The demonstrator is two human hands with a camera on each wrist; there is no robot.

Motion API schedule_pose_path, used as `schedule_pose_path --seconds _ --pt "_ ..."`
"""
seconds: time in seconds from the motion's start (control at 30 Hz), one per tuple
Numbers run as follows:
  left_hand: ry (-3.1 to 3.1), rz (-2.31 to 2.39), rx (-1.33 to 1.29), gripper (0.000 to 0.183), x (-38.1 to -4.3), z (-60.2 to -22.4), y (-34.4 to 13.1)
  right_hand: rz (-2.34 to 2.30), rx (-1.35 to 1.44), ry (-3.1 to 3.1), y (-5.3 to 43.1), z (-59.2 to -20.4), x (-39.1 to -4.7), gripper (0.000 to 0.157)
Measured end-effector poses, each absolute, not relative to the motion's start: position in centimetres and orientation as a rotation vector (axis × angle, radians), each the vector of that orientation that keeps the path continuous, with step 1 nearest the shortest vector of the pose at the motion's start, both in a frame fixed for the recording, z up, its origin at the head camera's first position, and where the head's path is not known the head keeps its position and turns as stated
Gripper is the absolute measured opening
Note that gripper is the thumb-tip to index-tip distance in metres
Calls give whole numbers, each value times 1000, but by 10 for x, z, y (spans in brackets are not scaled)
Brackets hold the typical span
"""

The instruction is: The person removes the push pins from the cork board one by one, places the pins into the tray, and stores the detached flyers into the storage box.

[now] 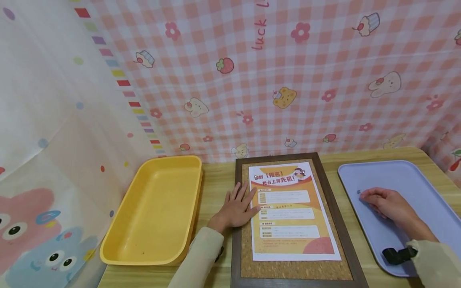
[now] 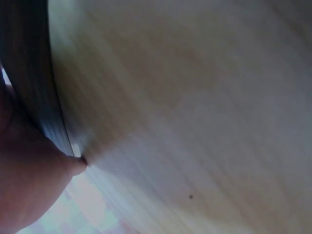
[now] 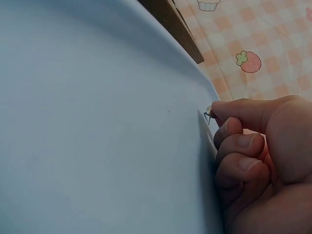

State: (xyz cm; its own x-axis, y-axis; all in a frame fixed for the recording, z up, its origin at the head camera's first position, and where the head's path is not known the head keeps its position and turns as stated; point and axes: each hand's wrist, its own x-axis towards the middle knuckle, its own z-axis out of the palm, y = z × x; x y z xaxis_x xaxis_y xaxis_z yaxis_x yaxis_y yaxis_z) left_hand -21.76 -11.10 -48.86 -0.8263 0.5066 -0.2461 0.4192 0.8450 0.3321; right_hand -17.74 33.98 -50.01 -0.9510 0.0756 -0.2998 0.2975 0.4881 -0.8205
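Observation:
My left hand (image 1: pixel 235 210) lies with its fingers spread over the left side of a cork board (image 1: pixel 295 273) and the edge of a printed poster (image 1: pixel 291 212). The poster lies on the cork, with small round pin heads at its top corners. In the left wrist view, part of that hand shows beside the board's dark frame (image 2: pixel 36 63). Over the blue tray (image 1: pixel 414 176), my right hand (image 1: pixel 389 206) pinches a small thumbtack (image 3: pixel 208 113) between thumb and index fingertips, its other fingers curled. The tack's thin metal point shows in the right wrist view.
A deep yellow tray (image 1: pixel 145 262) stands on the wooden table (image 1: pixel 216 176) left of the board. Behind the table hangs a pink checked cloth (image 1: pixel 252 80), and a white printed cloth (image 1: pixel 61 132) hangs at the left. The blue tray sits close to the board's right side.

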Motion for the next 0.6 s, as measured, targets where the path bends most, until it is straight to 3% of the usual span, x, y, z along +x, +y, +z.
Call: schedule_pose_path --seconds 0.6 --pt "2685 389 692 68 -219 -492 -111 -1414 325 2570 338 -502 -177 40"
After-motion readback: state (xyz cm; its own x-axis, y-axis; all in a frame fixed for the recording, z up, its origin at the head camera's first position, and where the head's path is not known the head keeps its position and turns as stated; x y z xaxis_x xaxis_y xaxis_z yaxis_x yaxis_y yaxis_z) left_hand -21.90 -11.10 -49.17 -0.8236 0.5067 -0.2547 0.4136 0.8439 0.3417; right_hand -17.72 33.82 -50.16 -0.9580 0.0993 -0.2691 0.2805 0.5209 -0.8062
